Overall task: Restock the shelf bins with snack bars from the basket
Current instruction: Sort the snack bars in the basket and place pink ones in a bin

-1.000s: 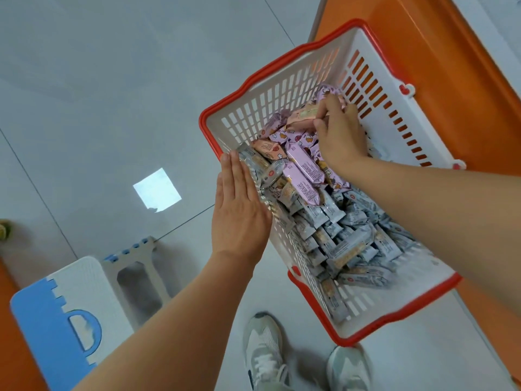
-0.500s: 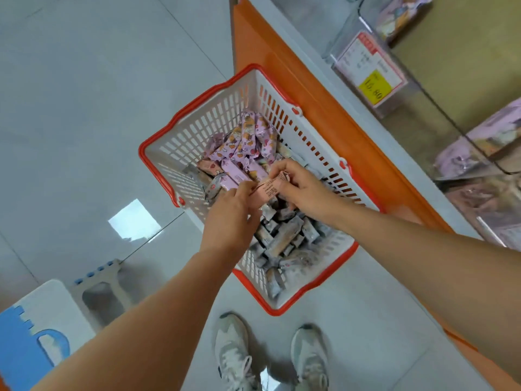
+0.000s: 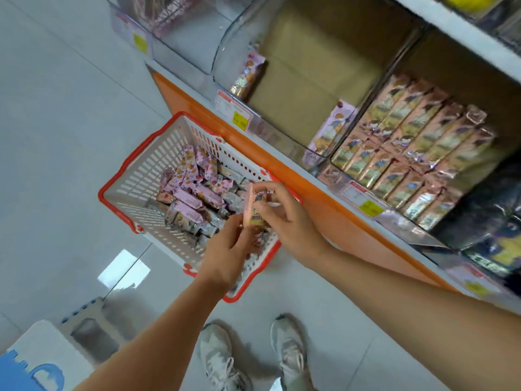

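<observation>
Left hand (image 3: 225,249) and right hand (image 3: 284,221) both pinch an upright pink-wrapped snack bar (image 3: 253,207) above the red-rimmed white plastic basket (image 3: 118,176). The matching clear plastic shelf bin (image 3: 334,161) lies beyond the right hand.

Looking down on a pale grey tiled floor (image 3: 56,136), glossy and crossed by thin dark joints. Catching a bright square patch of reflected light (image 3: 124,268) on those tiles. Noticing, in the lower left corner, a white and blue stool (image 3: 33,359) with a jigsaw-edged top and a grey leg showing beside it. Seeing two grey-white laced shoes near the bottom edge, the left sneaker (image 3: 221,359) and the right sneaker (image 3: 290,351), close together but apart. Making out white price tags (image 3: 235,112) with yellow squares, sitting just above an orange panel (image 3: 324,210). Glimpsing dark packets (image 3: 493,230) at the far right, too blurred for reading, and something yellow (image 3: 468,2) at the top edge.
</observation>
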### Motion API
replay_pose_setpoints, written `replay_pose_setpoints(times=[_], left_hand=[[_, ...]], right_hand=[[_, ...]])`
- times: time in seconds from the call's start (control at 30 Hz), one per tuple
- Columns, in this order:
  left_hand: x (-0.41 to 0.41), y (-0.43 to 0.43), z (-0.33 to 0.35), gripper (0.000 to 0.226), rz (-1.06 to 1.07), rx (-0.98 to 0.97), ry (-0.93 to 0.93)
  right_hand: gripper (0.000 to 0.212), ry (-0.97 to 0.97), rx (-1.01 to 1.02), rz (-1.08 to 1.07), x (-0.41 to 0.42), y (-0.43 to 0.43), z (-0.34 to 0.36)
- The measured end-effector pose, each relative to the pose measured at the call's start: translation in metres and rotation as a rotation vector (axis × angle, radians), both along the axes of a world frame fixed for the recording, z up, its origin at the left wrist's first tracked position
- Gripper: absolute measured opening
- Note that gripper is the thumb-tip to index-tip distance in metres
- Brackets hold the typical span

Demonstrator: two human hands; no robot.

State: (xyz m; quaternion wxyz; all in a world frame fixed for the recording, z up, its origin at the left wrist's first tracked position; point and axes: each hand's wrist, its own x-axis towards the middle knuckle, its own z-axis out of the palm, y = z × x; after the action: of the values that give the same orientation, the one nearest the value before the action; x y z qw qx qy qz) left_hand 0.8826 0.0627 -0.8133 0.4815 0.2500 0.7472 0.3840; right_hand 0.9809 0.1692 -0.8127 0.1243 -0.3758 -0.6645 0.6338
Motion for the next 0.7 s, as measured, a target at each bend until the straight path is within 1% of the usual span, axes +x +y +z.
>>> replay_pose_setpoints(times=[0.07, 0.13, 0.23, 0.3, 0.37, 0.43, 0.5, 0.57, 0.63, 0.7], left_hand=[[0.007, 0.002, 0.013, 0.044, -0.172, 0.029, 0.171], [0.015, 0.007, 0.026, 0.052, -0.286, 0.079, 0.283], [0.028, 0.023, 0.047, 0.05, -0.403, 0.173, 0.357], [0.037, 0.038, 0.055, 0.052, -0.444, 0.245, 0.417], [0.044, 0.055, 0.059, 0.05, -0.527, 0.294, 0.61], [0.051, 0.071, 0.062, 0.053, -0.673, 0.283, 0.804], [0.06, 0.084, 0.067, 0.06, -0.844, 0.197, 0.885], [0.068, 0.094, 0.064, 0.069, -0.974, 0.109, 0.94], [0.076, 0.103, 0.063, 0.073, -1.058, 0.021, 1.015], [0.082, 0.107, 0.06, 0.075, -1.084, -0.027, 1.045]], right_hand=[[0.028, 0.031, 0.047, -0.059, 0.014, 0.0, 0.018], [0.038, 0.045, 0.118, -0.127, 0.027, 0.001, 0.036], [0.039, 0.053, 0.235, -0.224, 0.045, 0.005, 0.064], [0.039, 0.059, 0.296, -0.331, 0.056, 0.013, 0.082], [0.042, 0.057, 0.372, -0.474, 0.07, 0.029, 0.092], [0.043, 0.016, 0.456, -0.61, 0.088, 0.048, 0.098], [0.044, -0.069, 0.507, -0.73, 0.109, 0.068, 0.1], [0.044, -0.244, 0.539, -0.787, 0.132, 0.089, 0.097], [0.045, -0.444, 0.59, -0.786, 0.152, 0.107, 0.091], [0.046, -0.591, 0.609, -0.753, 0.165, 0.12, 0.084]])
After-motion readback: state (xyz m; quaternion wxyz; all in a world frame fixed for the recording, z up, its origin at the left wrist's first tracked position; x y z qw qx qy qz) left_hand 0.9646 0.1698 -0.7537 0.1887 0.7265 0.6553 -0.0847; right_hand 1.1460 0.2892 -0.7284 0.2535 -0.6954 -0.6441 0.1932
